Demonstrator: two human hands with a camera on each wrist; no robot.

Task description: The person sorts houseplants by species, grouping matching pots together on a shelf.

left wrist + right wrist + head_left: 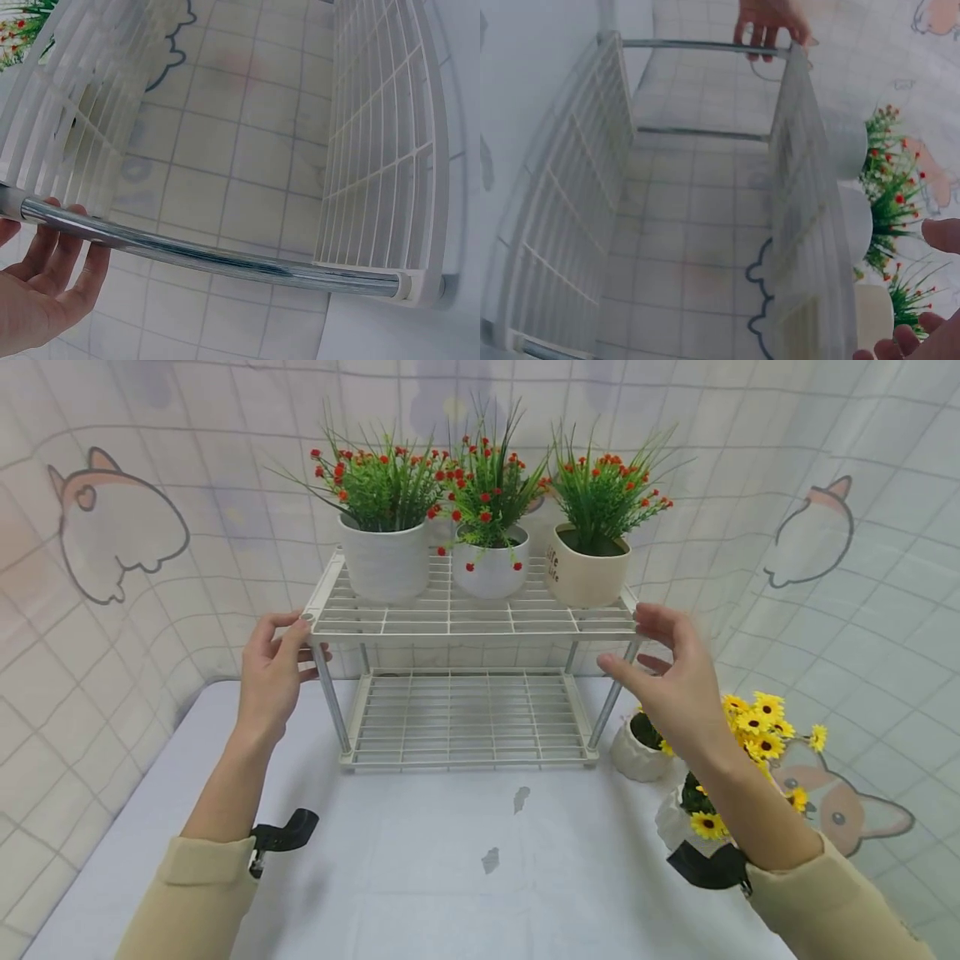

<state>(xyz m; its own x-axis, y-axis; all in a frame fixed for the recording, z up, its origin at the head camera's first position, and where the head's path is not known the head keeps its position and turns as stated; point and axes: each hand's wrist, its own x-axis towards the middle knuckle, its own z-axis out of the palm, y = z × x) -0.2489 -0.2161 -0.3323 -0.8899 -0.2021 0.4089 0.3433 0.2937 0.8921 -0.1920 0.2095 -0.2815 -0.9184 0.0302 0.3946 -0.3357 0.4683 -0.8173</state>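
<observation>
A two-tier white wire rack point(472, 634) with chrome posts stands on the table. My left hand point(272, 672) grips its upper front left corner, thumb on top. In the left wrist view the fingers point(64, 262) reach behind the chrome post point(225, 256) near its top. Beside the upper right corner my right hand point(678, 685) is spread, thumb and fingers apart with nothing between them. Three potted plants with red flowers stand on the top tier: a white ribbed pot point(384, 564) at left, a smaller white pot point(491, 570) in the middle, a cream lettered pot point(588, 577) at right.
To the right of the rack, partly behind my right forearm, are two white pots point(637, 756) with yellow flowers point(761, 722). The table point(420, 860) has a pale cloth with grey patches. Patterned curtain point(247, 527) hangs behind and at both sides.
</observation>
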